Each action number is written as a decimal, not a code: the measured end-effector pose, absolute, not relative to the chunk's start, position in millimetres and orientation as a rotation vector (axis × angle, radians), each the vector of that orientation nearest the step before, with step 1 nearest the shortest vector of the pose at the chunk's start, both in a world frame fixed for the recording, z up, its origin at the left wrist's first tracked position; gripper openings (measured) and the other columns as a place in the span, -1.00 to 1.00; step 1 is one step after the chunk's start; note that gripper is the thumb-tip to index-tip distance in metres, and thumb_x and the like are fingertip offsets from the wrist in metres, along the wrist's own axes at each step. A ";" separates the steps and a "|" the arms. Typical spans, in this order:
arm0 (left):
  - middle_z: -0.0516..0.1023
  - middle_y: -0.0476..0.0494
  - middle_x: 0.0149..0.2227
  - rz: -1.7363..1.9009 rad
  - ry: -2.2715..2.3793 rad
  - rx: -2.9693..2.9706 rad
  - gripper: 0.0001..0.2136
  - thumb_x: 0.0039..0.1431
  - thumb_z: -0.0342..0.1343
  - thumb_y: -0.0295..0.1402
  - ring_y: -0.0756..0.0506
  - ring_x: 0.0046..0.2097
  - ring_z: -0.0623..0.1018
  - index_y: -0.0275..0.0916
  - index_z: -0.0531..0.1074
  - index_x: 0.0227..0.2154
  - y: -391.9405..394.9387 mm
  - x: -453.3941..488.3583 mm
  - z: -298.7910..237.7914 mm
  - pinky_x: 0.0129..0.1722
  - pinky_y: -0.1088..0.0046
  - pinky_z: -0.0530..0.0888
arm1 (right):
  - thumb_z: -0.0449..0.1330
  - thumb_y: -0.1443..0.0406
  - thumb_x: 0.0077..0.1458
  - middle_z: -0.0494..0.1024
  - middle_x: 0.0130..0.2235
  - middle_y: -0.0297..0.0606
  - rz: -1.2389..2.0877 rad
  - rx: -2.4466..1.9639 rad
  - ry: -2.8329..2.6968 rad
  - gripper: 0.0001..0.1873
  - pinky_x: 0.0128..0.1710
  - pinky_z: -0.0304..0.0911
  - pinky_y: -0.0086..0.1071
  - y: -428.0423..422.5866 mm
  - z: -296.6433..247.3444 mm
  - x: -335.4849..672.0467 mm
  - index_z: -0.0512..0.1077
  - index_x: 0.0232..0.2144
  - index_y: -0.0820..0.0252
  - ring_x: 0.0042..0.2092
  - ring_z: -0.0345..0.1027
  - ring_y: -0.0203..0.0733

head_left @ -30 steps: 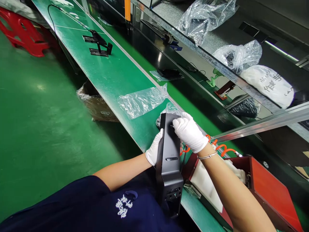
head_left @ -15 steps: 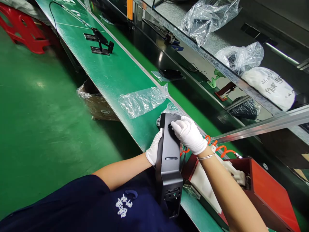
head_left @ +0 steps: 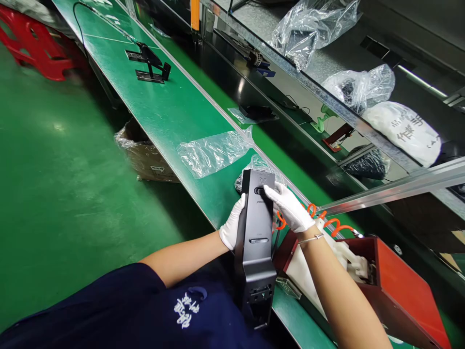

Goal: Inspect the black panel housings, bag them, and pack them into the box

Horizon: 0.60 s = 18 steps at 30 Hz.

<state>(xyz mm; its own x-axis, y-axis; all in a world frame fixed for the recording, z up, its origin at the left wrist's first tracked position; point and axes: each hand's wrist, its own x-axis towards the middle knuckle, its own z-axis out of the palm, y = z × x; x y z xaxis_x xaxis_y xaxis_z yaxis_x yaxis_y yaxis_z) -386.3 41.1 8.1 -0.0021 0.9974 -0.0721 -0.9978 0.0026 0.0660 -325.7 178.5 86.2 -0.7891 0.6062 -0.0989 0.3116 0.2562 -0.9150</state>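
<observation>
A long black plastic housing (head_left: 254, 242) stands on end at the near edge of the green bench (head_left: 170, 111), leaning toward my lap. My left hand (head_left: 232, 225), in a white glove, grips its left side. My right hand (head_left: 288, 206), also gloved, lies against the upper right of the housing with its fingers stretched out, the fingertips beside a small round black button near the top. Nothing is held in the right hand.
Clear plastic bags (head_left: 212, 151) lie on the bench behind the housing. A red box (head_left: 403, 286) with white parts and an orange coiled hose (head_left: 327, 220) sits at my right. A black stand (head_left: 150, 65) is farther along the bench. A cardboard box (head_left: 145, 157) sits on the floor.
My right hand has drawn back from the top of the housing and its fingers have flattened, uncovering the round button. The left hand and housing stay put.
</observation>
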 end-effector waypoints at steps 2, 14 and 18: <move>0.68 -0.36 -0.14 1.562 0.115 -0.018 -0.35 0.24 -0.01 0.19 -0.30 -0.14 0.66 -0.36 0.56 -0.03 40.6 -384.4 9.1 0.03 0.17 0.52 | 0.34 -0.03 0.04 0.58 -0.05 -0.10 1.682 -0.861 -2.223 -0.44 -0.02 0.52 -0.19 172.1 90.4 -329.0 0.44 -0.05 0.22 -0.04 0.52 -0.07; 0.69 -0.21 -0.08 1.656 0.071 -0.042 -0.54 0.32 0.06 0.00 -0.19 -0.08 0.66 -0.29 0.60 -0.06 26.7 -373.5 19.6 0.06 0.32 0.52 | 0.41 -0.06 -0.14 0.58 -0.09 -0.18 1.870 -0.969 -1.992 -0.31 -0.08 0.49 -0.26 145.7 101.9 -330.4 0.39 -0.05 0.21 -0.10 0.50 -0.11; 0.65 -0.29 0.00 1.655 0.065 0.080 -0.35 0.09 0.23 0.15 -0.27 -0.05 0.64 -0.32 0.55 0.03 23.6 -370.6 16.6 0.08 0.20 0.51 | 0.30 -0.10 0.02 0.57 -0.07 -0.22 1.772 -0.936 -2.098 -0.43 -0.02 0.45 -0.30 146.0 110.4 -325.3 0.39 -0.13 0.22 -0.03 0.47 -0.14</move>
